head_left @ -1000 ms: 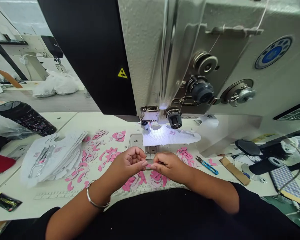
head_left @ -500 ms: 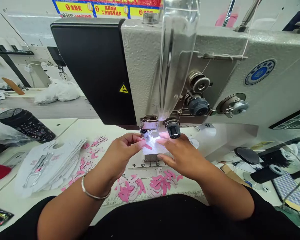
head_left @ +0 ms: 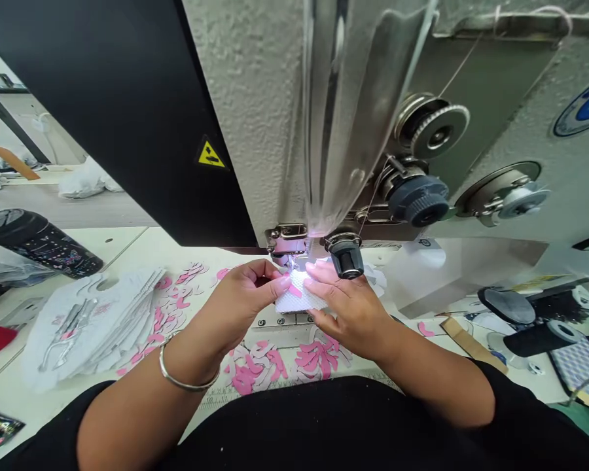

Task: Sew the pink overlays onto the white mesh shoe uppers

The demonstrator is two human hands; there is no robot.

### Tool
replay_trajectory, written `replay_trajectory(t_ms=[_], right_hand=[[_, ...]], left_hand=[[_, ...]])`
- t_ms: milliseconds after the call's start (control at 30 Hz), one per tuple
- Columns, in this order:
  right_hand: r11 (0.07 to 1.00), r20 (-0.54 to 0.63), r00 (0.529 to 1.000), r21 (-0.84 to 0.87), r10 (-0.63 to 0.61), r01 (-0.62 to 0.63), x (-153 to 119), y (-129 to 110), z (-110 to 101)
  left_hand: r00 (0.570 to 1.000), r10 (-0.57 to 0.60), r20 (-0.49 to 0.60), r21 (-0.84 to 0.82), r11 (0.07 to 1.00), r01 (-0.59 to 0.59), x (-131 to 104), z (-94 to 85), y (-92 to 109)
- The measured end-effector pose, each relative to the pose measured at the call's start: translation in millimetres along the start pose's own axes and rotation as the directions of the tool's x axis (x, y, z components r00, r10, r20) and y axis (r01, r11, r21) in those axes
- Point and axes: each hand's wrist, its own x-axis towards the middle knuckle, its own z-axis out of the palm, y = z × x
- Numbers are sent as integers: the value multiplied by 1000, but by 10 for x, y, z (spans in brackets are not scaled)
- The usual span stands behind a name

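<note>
My left hand [head_left: 255,291] pinches thumb to forefinger at the end of a small pink fabric piece [head_left: 296,291]. This piece lies on a white textured cloth [head_left: 292,305] under the lit needle area of a sewing machine [head_left: 260,118]. Over the right part of the cloth rests my right hand [head_left: 353,304], fingers stretched out and holding nothing between them. The presser foot [head_left: 294,263] stands just behind my left fingertips; its exact contact with the cloth is hard to make out.
Pink and white cut pieces [head_left: 255,369] lie in front of the machine, with more pink pieces [head_left: 169,317] at left. Beyond them is a stack of white cut sheets [head_left: 93,320]. A black patterned bottle [head_left: 44,242] lies at far left. Black thread spools [head_left: 542,340] lie at right.
The view has come closer to the machine head. The white cloth now shows more toward me and covers more of the plate. Both hands keep nearly the same places beside the needle.
</note>
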Motion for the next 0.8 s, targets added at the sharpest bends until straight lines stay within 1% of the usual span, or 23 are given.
replay_trajectory(t_ms=[67,167,267,400,500,633,800], right_hand=[[1000,-9,1000,2,-8,8,-4,4,19],[1000,-13,1000,24,4,-4,-25,20,49],[999,-24,1000,34,0,1,-56,51,75],[998,4,999,31,-51,51,-87,92,97],[996,-5,997,38,-79,79,-92,104,103],[993,-34,993,20,-114,114,-84,104,94],[992,-5,992,3,-125,125,-91,108,89]], left_hand=[[1000,11,2,24,1000,-11,11,-6,-17],[1000,28,-6,117,993,-27,16,-18,-29],[999,26,-31,177,984,-20,7,-14,-17],[997,30,-72,176,984,-17,-9,24,11],[995,34,-92,162,987,-19,-13,50,18],[996,26,-81,164,986,-13,-10,46,-5],[996,36,-76,127,992,-27,-1,30,-72]])
